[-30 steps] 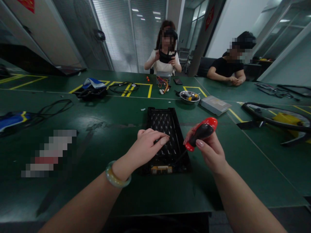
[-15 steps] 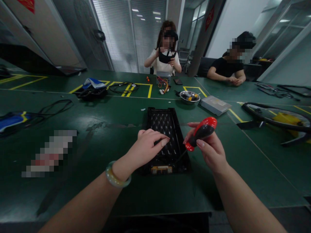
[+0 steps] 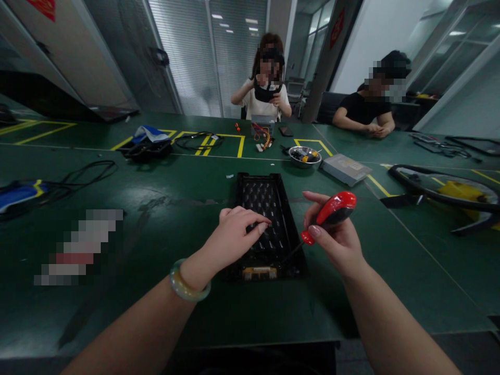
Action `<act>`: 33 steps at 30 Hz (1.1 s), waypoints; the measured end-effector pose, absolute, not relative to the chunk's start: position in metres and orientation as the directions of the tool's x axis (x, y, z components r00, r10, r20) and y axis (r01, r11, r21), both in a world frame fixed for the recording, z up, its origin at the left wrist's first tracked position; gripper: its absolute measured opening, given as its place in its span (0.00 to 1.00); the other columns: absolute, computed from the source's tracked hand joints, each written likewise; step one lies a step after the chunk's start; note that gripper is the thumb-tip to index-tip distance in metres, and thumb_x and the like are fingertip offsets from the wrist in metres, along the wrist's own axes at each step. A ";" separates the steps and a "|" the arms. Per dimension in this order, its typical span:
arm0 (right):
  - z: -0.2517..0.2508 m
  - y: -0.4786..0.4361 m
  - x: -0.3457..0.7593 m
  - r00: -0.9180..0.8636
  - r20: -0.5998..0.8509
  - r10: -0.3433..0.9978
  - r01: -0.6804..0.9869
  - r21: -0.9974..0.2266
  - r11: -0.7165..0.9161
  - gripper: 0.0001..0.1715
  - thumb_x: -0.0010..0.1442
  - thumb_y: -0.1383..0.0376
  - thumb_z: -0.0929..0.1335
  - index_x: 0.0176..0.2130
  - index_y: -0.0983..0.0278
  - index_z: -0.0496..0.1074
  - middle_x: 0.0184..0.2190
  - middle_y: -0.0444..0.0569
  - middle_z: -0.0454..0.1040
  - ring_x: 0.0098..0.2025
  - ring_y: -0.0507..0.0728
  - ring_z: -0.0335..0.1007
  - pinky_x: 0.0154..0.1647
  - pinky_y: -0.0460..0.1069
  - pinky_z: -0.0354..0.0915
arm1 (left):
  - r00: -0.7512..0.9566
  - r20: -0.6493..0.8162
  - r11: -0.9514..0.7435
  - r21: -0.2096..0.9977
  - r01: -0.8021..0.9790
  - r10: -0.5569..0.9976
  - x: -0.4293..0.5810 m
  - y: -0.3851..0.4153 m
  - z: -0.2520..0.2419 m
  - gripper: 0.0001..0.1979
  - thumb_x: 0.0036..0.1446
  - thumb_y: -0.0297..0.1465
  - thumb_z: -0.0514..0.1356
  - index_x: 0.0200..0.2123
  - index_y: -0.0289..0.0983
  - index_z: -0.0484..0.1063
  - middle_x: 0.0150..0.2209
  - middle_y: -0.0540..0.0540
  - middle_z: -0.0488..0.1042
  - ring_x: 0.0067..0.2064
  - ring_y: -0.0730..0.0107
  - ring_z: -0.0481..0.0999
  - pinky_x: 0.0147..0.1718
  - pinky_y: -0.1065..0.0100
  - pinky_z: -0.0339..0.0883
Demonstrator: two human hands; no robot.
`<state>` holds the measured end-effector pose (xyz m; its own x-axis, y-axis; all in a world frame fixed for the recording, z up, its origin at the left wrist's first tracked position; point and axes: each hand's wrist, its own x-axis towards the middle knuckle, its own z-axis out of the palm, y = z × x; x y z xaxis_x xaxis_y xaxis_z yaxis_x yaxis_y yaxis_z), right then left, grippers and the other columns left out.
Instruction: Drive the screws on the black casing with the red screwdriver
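In my right hand [image 3: 338, 242] is a screwdriver [image 3: 334, 213] with a red and black handle, gripped between thumb and fingers. It leans over to the right, and its dark shaft slants down left into the near end of a black rectangular plastic casing [image 3: 287, 229]. The casing lies lengthwise before me, with a studded, shiny inner surface and an orange-yellow part [image 3: 260, 273] at its near end. Over the left side and middle of the casing rests my left hand [image 3: 242, 229], thumb and fingertips pinched together. Whatever may be between those fingertips is too small to make out.
Beyond the casing stand a metal bowl of small parts [image 3: 305, 156], a grey metal box [image 3: 346, 170] and a wired unit [image 3: 262, 125]. Blue items with cables [image 3: 23, 195] lie left; a black-framed object [image 3: 445, 190] lies right. Two people [image 3: 269, 78] sit across the green table [image 3: 156, 312].
My right hand has shifted slightly right, and the screwdriver handle leans further over, baring more of its shaft. My left hand's fingertips have moved slightly; the casing stays put.
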<state>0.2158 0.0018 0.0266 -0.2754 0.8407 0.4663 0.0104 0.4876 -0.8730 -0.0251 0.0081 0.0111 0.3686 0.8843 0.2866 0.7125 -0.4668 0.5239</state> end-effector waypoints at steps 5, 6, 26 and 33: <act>0.026 0.002 0.216 -0.251 0.470 0.846 0.021 -0.871 0.490 0.28 0.60 0.61 0.71 0.59 0.56 0.67 0.36 0.45 0.69 0.31 0.51 0.64 0.29 0.49 0.61 | 0.399 0.273 -0.483 0.516 0.707 0.876 -0.025 0.008 0.011 0.08 0.64 0.37 0.58 0.42 0.48 0.78 0.43 0.53 0.80 0.47 0.61 0.71 0.51 0.54 0.51; 0.026 0.002 0.215 -0.246 0.467 0.849 0.017 -0.874 0.485 0.28 0.60 0.62 0.71 0.59 0.56 0.67 0.36 0.45 0.69 0.31 0.51 0.64 0.30 0.49 0.61 | 0.408 0.273 -0.491 0.512 0.705 0.871 -0.025 0.008 0.011 0.08 0.64 0.37 0.58 0.41 0.48 0.78 0.43 0.53 0.80 0.47 0.61 0.71 0.51 0.54 0.51; 0.027 0.001 0.213 -0.183 0.456 0.871 -0.006 -0.886 0.463 0.24 0.59 0.63 0.72 0.55 0.57 0.70 0.35 0.44 0.70 0.31 0.51 0.66 0.30 0.48 0.62 | 0.770 0.171 -0.743 0.452 0.493 0.615 -0.023 -0.001 0.022 0.08 0.61 0.36 0.61 0.38 0.50 0.81 0.37 0.52 0.78 0.43 0.65 0.70 0.50 0.58 0.50; 0.026 0.001 0.213 -0.171 0.460 0.871 0.005 -0.884 0.467 0.24 0.59 0.63 0.72 0.55 0.57 0.70 0.35 0.44 0.70 0.31 0.51 0.66 0.31 0.49 0.63 | 0.794 0.183 -0.774 0.429 0.466 0.579 -0.023 -0.001 0.018 0.07 0.61 0.36 0.61 0.37 0.50 0.81 0.37 0.51 0.78 0.43 0.64 0.70 0.49 0.58 0.50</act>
<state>0.2131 0.0007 0.0262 -0.1709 0.8715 0.4597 0.0051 0.4673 -0.8841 -0.0227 -0.0012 0.0181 0.7944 0.5793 0.1826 0.4658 -0.7739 0.4292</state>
